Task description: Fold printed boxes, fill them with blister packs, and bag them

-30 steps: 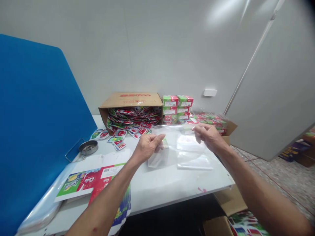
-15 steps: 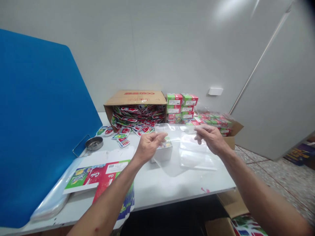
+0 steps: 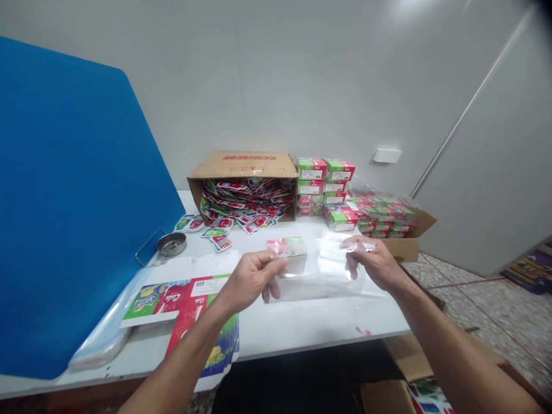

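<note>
A clear plastic bag (image 3: 321, 284) is stretched between my two hands above the white table (image 3: 297, 333). My left hand (image 3: 256, 276) pinches its left side between thumb and fingers. At its right side, my right hand (image 3: 371, 260) grips the film with curled fingers. Behind the clear film, a small red and green box (image 3: 287, 247) stands on the table, seen partly through it. More clear bags (image 3: 334, 247) lie on the table behind the held bag, near my right hand.
A carton (image 3: 245, 164) spills small printed packets. Stacked boxes (image 3: 311, 169) stand by the wall, beside an open carton (image 3: 401, 250) of wrapped boxes. Printed card sheets (image 3: 172, 299), a metal dish (image 3: 171, 244), plastic sleeves (image 3: 107, 333) and a blue panel (image 3: 81, 201) are at left.
Both hands have lowered the bag closer to the table, and it now hangs in front of the small box. The view has shifted slightly.
</note>
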A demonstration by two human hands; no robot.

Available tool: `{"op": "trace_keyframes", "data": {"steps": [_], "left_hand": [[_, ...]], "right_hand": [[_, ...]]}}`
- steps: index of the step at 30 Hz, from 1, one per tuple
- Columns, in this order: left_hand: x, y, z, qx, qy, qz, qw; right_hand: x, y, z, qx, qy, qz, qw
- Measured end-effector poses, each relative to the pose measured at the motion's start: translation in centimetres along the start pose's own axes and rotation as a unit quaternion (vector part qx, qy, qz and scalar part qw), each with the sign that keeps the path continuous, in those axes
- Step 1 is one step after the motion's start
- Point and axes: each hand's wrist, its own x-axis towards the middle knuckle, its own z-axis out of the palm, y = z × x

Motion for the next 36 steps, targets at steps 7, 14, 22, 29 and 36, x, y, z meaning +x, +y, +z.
{"op": "trace_keyframes", "data": {"steps": [7, 14, 22, 29, 36], "left_hand": [[-4.7, -2.9, 0.3, 0.049, -0.056, -0.084, 0.994], [-4.6, -3.0, 0.5, 0.049, -0.016, -0.079, 0.996], [-3.8, -5.0, 0.5, 0.028, 0.005, -0.109, 0.994], [-10.0, -0.5, 0.4, -0.061, -0.14, -0.235, 0.96], [-4.1, -5.3, -0.2, 0.024, -0.009, -0.147, 0.989]], "right_hand": [[-4.0, 2.9, 1.4, -0.006, -0.069, 0.076, 0.995], [-3.8, 3.0, 2.2, 0.02, -0.056, 0.085, 0.995], [-2.3, 4.4, 3.9, 0.023, -0.033, 0.141, 0.989], [-8.2, 0.7, 3.3, 0.052, -0.108, 0.177, 0.977], [-3.7, 5.6, 4.2, 0.033, -0.019, 0.174, 0.984]]}}
